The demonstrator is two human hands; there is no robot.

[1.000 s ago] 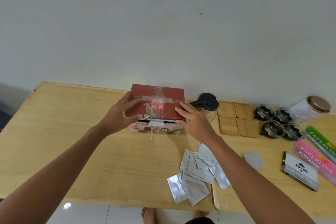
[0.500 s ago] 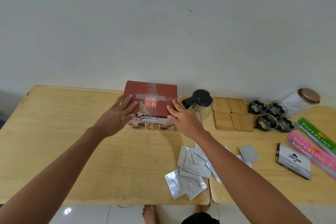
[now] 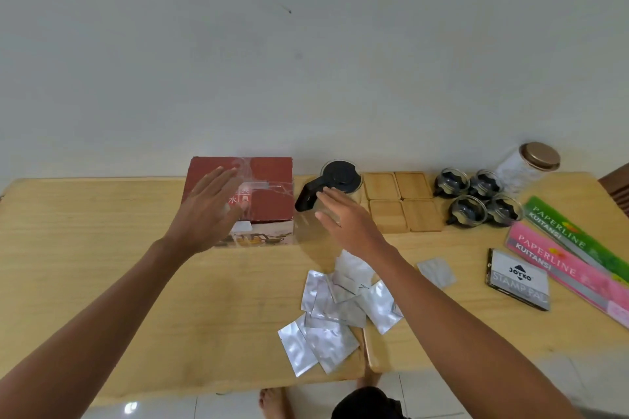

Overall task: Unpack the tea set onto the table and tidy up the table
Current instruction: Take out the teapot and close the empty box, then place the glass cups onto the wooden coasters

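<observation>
The red tea-set box (image 3: 269,180) stands shut at the back of the wooden table (image 3: 102,248). My left hand (image 3: 207,211) hovers in front of the box with straight fingers, holding nothing. My right hand (image 3: 343,221) is lifted off the box, fingers spread, just in front of the glass teapot with a black lid (image 3: 337,180). Right of the teapot lie several wooden coasters (image 3: 401,201) and several glass cups (image 3: 476,197) in a cluster.
Several silver sachets (image 3: 333,313) lie scattered near the front edge, one more sachet (image 3: 435,270) apart. A stamp pad box (image 3: 519,279), pink and green receipt books (image 3: 571,265) and a glass jar with a gold lid (image 3: 527,163) occupy the right side.
Both hands have come off the top of the red box and moved back toward me; the right hand has shifted right, in front of the teapot. The box stays shut.
</observation>
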